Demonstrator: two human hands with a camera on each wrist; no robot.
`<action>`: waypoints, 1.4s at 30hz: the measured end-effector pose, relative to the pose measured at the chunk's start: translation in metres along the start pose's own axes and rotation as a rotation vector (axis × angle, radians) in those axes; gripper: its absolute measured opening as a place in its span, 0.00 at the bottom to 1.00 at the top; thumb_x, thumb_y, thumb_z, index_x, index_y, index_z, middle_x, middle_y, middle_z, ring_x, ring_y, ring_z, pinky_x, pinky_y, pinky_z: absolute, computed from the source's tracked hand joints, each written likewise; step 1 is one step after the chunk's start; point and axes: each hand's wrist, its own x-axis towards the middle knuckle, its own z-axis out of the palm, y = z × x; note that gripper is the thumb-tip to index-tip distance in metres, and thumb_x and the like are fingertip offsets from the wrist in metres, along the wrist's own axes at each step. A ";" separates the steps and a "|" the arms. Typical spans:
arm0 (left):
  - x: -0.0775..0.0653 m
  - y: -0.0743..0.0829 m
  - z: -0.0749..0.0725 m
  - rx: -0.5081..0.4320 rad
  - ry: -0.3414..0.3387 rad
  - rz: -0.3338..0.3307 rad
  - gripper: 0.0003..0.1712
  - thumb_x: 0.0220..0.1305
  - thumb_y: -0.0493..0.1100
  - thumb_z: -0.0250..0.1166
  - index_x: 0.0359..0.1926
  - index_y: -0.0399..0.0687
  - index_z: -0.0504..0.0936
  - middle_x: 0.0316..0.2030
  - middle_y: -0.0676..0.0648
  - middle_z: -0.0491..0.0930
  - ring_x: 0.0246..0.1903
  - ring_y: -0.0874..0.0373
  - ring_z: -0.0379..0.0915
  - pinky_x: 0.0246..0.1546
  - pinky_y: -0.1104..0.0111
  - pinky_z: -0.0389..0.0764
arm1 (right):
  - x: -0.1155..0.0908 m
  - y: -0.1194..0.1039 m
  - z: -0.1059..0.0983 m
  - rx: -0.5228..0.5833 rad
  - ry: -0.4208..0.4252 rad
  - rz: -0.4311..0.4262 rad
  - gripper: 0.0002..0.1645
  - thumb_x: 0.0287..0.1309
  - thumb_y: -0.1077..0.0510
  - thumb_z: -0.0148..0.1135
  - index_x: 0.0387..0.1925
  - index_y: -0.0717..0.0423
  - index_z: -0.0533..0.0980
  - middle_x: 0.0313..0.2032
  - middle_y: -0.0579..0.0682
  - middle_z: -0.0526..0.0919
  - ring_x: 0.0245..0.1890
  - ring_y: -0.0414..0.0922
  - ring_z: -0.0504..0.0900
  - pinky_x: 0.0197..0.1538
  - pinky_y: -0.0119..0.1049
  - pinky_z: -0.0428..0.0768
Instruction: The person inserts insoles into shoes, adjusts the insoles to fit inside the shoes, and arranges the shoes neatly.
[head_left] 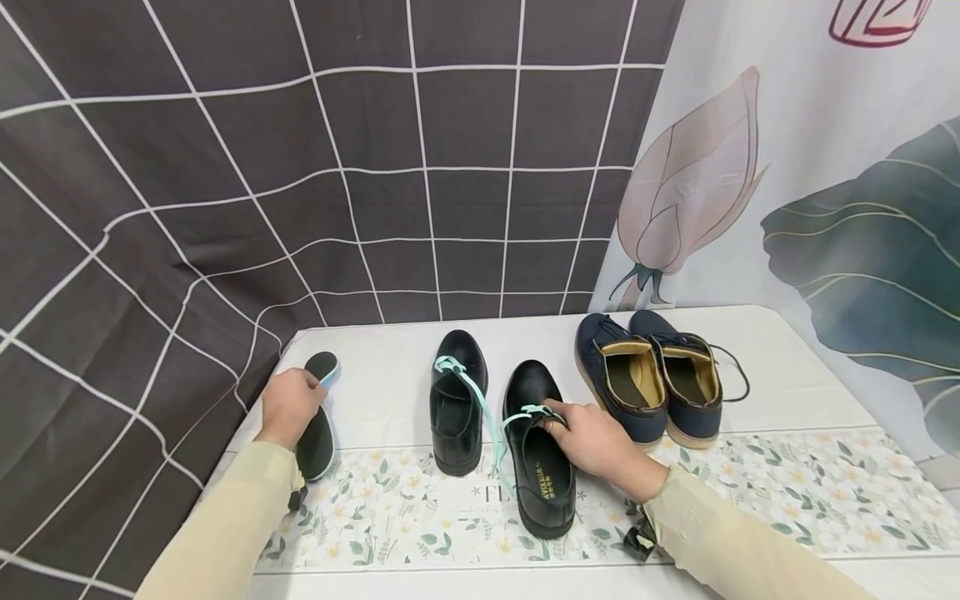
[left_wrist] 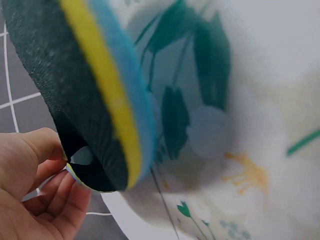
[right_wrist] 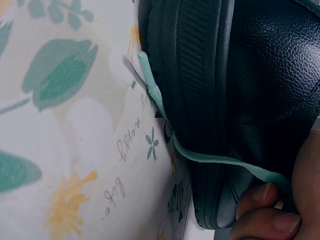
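Observation:
My left hand point(head_left: 289, 407) pinches a dark insole point(head_left: 316, 446) at its middle, over the left side of the table. In the left wrist view the insole point(left_wrist: 100, 90) shows yellow and blue layers along its edge. My right hand point(head_left: 600, 440) grips a black leather shoe point(head_left: 534, 382) at the side of its opening, by the mint-green lace point(head_left: 534, 410). Gold lettering marks the lining inside. The right wrist view shows the shoe's ridged sole edge point(right_wrist: 192, 75) and a lace end hanging across it. A matching black shoe point(head_left: 459, 454) stands to the left, also mint-laced.
A pair of navy shoes point(head_left: 651, 421) with tan lining stands at the right rear, one dark lace trailing. A floral strip point(head_left: 397, 525) crosses the white table point(head_left: 375, 383). Behind hang a dark grid curtain point(head_left: 465, 200) and a white curtain point(head_left: 705, 250) with plant prints.

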 end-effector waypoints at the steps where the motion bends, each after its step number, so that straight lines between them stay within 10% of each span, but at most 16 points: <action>1: -0.001 0.000 0.000 -0.016 0.001 -0.012 0.11 0.57 0.37 0.64 0.36 0.32 0.86 0.34 0.32 0.89 0.32 0.38 0.81 0.38 0.46 0.82 | 0.000 0.000 0.000 -0.003 0.000 0.000 0.24 0.69 0.45 0.57 0.62 0.45 0.78 0.36 0.56 0.91 0.27 0.44 0.79 0.32 0.45 0.77; 7: 0.001 -0.002 0.000 -0.041 -0.026 -0.074 0.22 0.55 0.39 0.64 0.49 0.30 0.81 0.45 0.27 0.86 0.41 0.31 0.80 0.44 0.43 0.81 | -0.001 0.000 -0.001 -0.007 0.000 -0.006 0.24 0.69 0.45 0.57 0.63 0.45 0.78 0.36 0.57 0.91 0.29 0.45 0.81 0.33 0.47 0.79; 22: 0.005 0.018 -0.013 0.188 -0.236 0.083 0.22 0.57 0.37 0.67 0.50 0.25 0.78 0.45 0.22 0.84 0.41 0.30 0.82 0.45 0.41 0.85 | -0.002 -0.002 -0.001 0.008 0.001 0.005 0.25 0.69 0.47 0.57 0.64 0.47 0.77 0.35 0.57 0.91 0.28 0.45 0.81 0.33 0.47 0.79; 30: 0.001 0.013 -0.006 0.158 -0.177 0.104 0.14 0.55 0.33 0.63 0.43 0.28 0.79 0.40 0.22 0.85 0.34 0.31 0.82 0.37 0.41 0.84 | 0.000 0.000 0.000 -0.008 -0.007 0.008 0.25 0.69 0.47 0.57 0.64 0.47 0.77 0.32 0.54 0.90 0.27 0.44 0.78 0.32 0.45 0.77; 42: -0.018 0.003 -0.023 0.077 -0.284 0.107 0.28 0.58 0.42 0.63 0.57 0.29 0.78 0.53 0.22 0.81 0.47 0.29 0.79 0.47 0.40 0.82 | 0.001 0.000 0.001 -0.010 -0.006 0.004 0.24 0.69 0.46 0.57 0.63 0.45 0.77 0.35 0.56 0.90 0.29 0.45 0.81 0.33 0.47 0.79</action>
